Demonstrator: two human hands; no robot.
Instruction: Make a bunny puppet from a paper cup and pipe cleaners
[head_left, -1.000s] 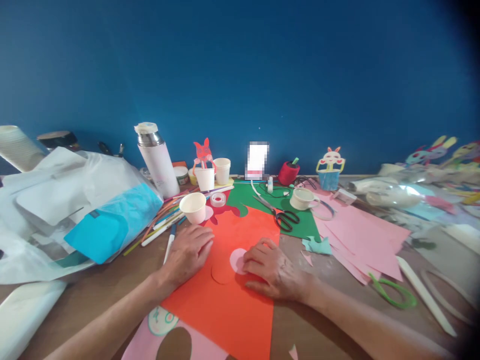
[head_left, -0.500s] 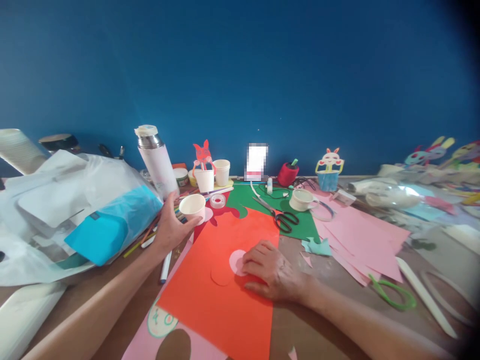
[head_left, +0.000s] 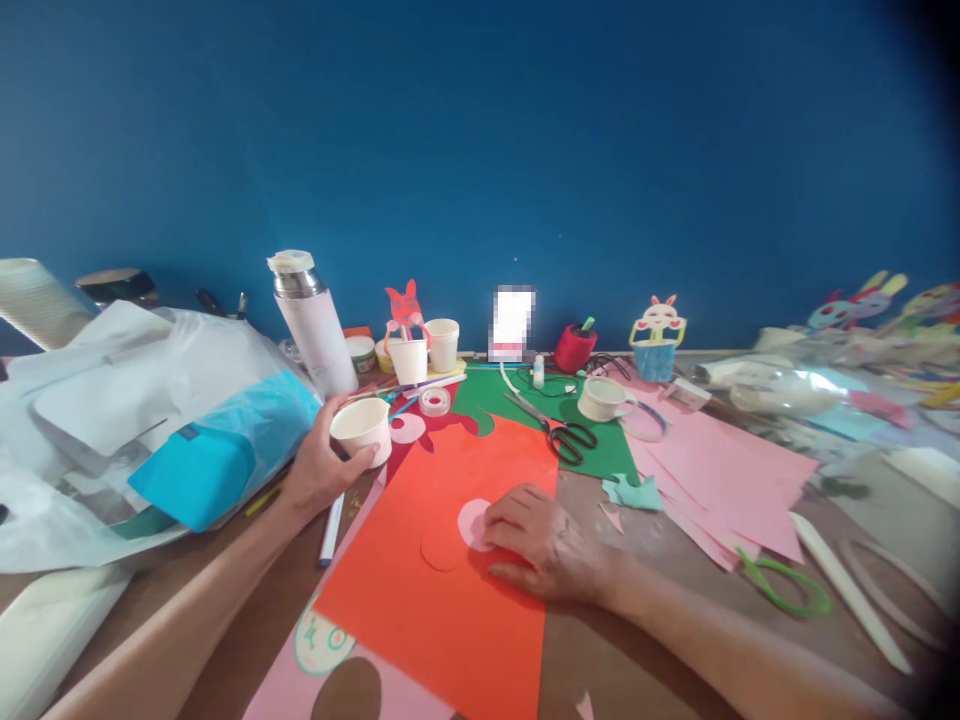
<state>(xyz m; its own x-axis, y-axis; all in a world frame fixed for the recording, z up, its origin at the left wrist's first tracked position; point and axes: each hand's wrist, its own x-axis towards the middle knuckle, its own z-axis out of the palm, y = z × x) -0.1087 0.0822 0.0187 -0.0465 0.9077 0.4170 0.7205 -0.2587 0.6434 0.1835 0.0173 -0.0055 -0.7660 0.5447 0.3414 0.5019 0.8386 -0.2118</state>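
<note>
My left hand (head_left: 330, 455) is wrapped around a white paper cup (head_left: 363, 434), its thumb on the near side. The cup's open mouth faces up. A white paper circle with a pink ring (head_left: 407, 430) lies just right of the cup. Palm down, my right hand (head_left: 532, 540) rests on the orange paper sheet (head_left: 450, 630) with its fingers apart. Its fingertips touch a pink paper circle (head_left: 473, 524). An orange paper circle (head_left: 441, 545) lies partly beside the pink one, hard to tell from the sheet.
Black-handled scissors (head_left: 570, 440), a tape roll (head_left: 434, 402) and a white cup (head_left: 600, 398) lie beyond the orange sheet. A thermos (head_left: 311, 330) and plastic bag (head_left: 202, 350) stand left. Pink sheets (head_left: 735, 465) and green-handled scissors (head_left: 787, 590) are right.
My left hand has drawn the paper cup left and slightly toward me, uncovering more of the ringed paper circle. My right hand stays in place.
</note>
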